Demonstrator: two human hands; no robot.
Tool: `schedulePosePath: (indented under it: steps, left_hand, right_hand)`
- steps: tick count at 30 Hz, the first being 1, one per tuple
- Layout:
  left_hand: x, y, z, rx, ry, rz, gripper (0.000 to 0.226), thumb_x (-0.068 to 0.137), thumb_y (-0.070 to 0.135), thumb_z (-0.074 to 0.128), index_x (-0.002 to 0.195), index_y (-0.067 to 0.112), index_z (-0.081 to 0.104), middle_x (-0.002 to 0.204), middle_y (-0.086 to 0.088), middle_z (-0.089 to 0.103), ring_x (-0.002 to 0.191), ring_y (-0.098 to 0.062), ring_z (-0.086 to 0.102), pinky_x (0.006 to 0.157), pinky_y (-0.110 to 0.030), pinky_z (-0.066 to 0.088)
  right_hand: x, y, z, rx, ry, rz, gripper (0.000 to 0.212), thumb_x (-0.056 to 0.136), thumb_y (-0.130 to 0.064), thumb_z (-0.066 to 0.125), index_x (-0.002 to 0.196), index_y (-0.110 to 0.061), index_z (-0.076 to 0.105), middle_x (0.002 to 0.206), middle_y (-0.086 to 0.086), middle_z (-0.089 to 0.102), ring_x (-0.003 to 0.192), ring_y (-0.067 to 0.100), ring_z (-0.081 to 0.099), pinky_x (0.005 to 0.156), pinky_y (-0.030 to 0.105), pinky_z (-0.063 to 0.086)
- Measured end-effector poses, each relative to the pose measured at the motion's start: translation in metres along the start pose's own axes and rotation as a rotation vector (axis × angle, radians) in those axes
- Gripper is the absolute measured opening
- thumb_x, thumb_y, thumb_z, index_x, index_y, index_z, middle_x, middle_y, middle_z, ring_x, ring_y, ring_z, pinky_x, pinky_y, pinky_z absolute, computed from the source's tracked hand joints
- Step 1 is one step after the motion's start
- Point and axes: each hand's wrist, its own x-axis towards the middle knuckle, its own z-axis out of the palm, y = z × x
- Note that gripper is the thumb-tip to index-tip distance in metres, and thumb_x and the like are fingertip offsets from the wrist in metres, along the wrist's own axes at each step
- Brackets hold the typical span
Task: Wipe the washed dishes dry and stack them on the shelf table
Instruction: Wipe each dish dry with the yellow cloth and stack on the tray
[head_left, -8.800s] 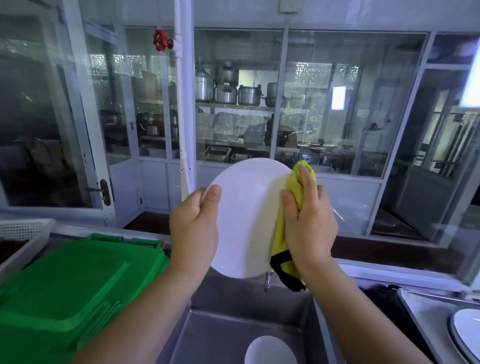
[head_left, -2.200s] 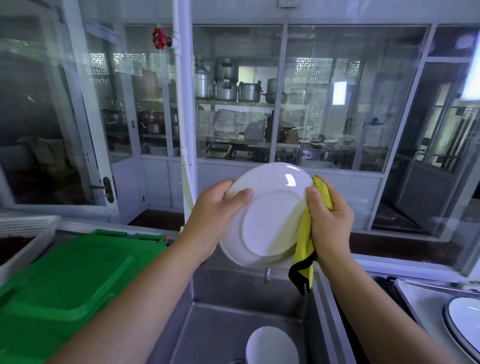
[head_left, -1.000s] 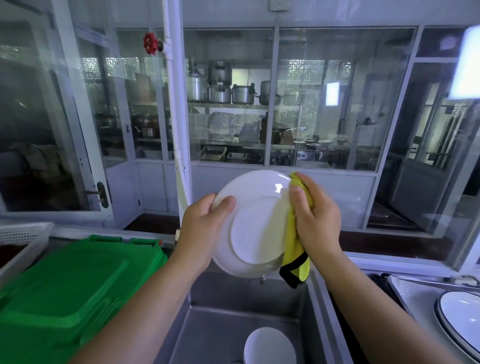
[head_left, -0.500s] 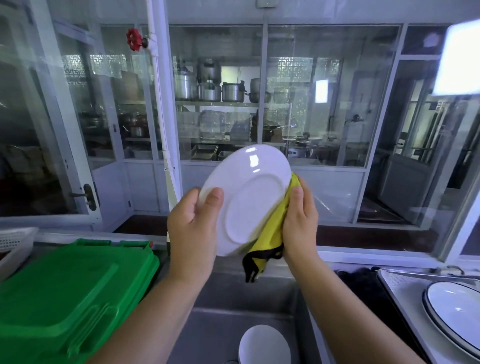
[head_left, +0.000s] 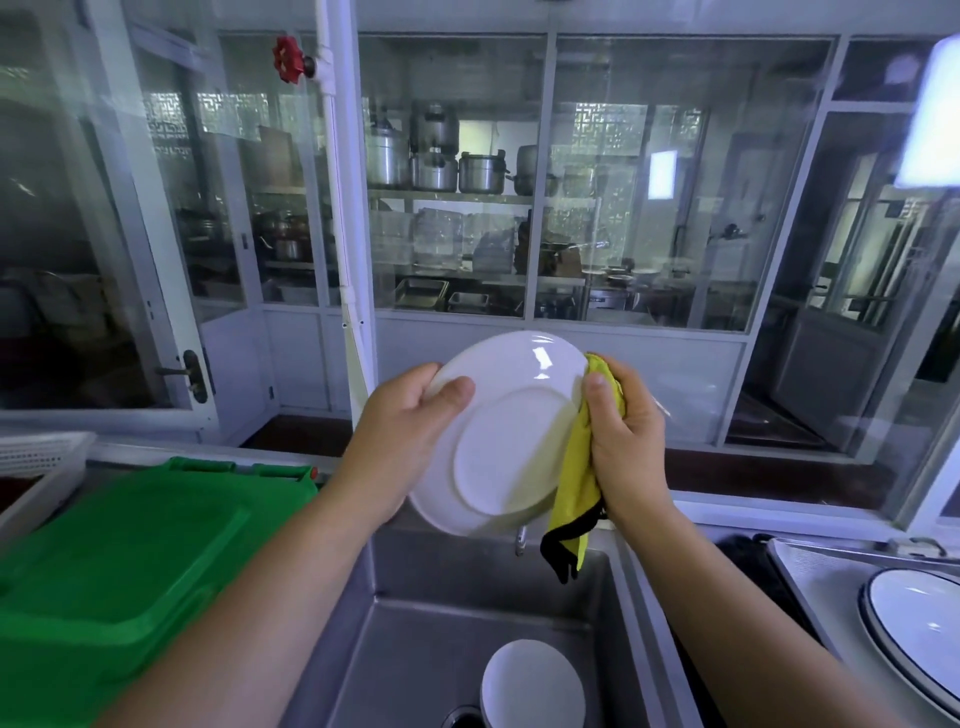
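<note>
Plate (head_left: 511, 447) underside faces camera | left hand (head_left: 410, 431) grips rim | right hand (head_left: 626, 447) pinches cloth (head_left: 574, 499) to rim

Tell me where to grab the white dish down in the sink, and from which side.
Take the white dish by its upper rim, thumb on one face, fingers on the other, coming straight down from above: the sink walls close off the sides, and that rim looks like the only edge standing clear. Its lower part is out of frame.
</note>
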Motion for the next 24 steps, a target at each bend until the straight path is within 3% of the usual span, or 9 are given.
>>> schedulePosePath:
  steps: [3, 7, 9, 12, 16, 20, 24]
  left_hand:
    - [-0.008, -0.006, 0.006, -0.009, 0.012, -0.003, 0.045, 0.079, 0.040, 0.063, 0.078, -0.003, 0.050, 0.070, -0.009, 0.052, 0.065, -0.015, 0.048, 0.063, -0.032, 0.035]
    - [-0.013, -0.010, 0.018, 0.042, -0.003, 0.012, 0.041, 0.079, 0.043, 0.061, 0.074, 0.004, 0.053, 0.065, -0.006, 0.050, 0.063, -0.015, 0.046, 0.063, -0.034, 0.036]
    - [-0.013, -0.009, 0.019, 0.015, 0.016, 0.023, 0.035, 0.080, 0.040, 0.062, 0.072, 0.007, 0.054, 0.065, -0.004, 0.049, 0.063, -0.015, 0.045, 0.063, -0.034, 0.036]
    - [-0.015, -0.003, 0.012, -0.020, 0.050, 0.049, 0.036, 0.080, 0.038, 0.062, 0.069, 0.006, 0.050, 0.062, -0.003, 0.046, 0.061, -0.014, 0.043, 0.060, -0.031, 0.032]
    - [-0.015, 0.006, 0.008, -0.155, 0.152, 0.049, 0.029, 0.079, 0.036, 0.062, 0.076, 0.007, 0.058, 0.071, -0.005, 0.060, 0.066, -0.016, 0.053, 0.065, -0.031, 0.039]
    - [-0.009, 0.009, 0.011, -0.258, 0.259, 0.027, 0.022, 0.088, 0.026, 0.064, 0.066, 0.023, 0.065, 0.070, 0.005, 0.065, 0.067, -0.009, 0.058, 0.065, -0.029, 0.045]
    - [-0.007, 0.007, 0.010, -0.307, 0.282, -0.025, 0.027, 0.094, 0.020, 0.057, 0.072, 0.027, 0.069, 0.078, 0.008, 0.071, 0.075, -0.010, 0.064, 0.073, -0.034, 0.050]
  right_hand:
    - [0.000, 0.001, 0.002, -0.303, 0.000, -0.243, 0.029, 0.096, -0.038, 0.047, 0.121, -0.033, 0.061, 0.105, -0.014, 0.063, 0.096, 0.003, 0.058, 0.084, 0.032, 0.047]
    - [0.002, -0.015, 0.017, -0.730, -0.019, -0.793, 0.040, 0.093, -0.043, 0.047, 0.124, -0.026, 0.064, 0.092, 0.000, 0.059, 0.082, 0.022, 0.055, 0.063, 0.031, 0.041]
    - [0.005, -0.017, 0.021, -0.754, -0.022, -0.873, 0.040, 0.094, -0.043, 0.046, 0.125, -0.024, 0.063, 0.090, 0.002, 0.059, 0.080, 0.023, 0.055, 0.061, 0.032, 0.040]
    - [0.007, -0.010, 0.014, -0.618, -0.032, -0.665, 0.042, 0.093, -0.047, 0.042, 0.132, -0.034, 0.054, 0.101, -0.002, 0.059, 0.090, 0.020, 0.056, 0.067, 0.032, 0.043]
    - [-0.005, 0.012, 0.007, -0.366, 0.066, -0.239, 0.050, 0.094, -0.047, 0.034, 0.141, -0.034, 0.042, 0.122, -0.018, 0.050, 0.111, -0.001, 0.047, 0.093, 0.030, 0.040]
    - [-0.036, 0.035, 0.015, -0.333, 0.064, -0.133, 0.064, 0.090, -0.050, 0.031, 0.147, -0.019, 0.031, 0.140, -0.006, 0.043, 0.128, 0.011, 0.041, 0.107, 0.034, 0.034]
    - [-0.033, 0.036, 0.015, -0.425, 0.067, -0.094, 0.055, 0.098, -0.036, 0.043, 0.147, -0.015, 0.028, 0.142, 0.000, 0.040, 0.129, 0.021, 0.042, 0.102, 0.035, 0.035]
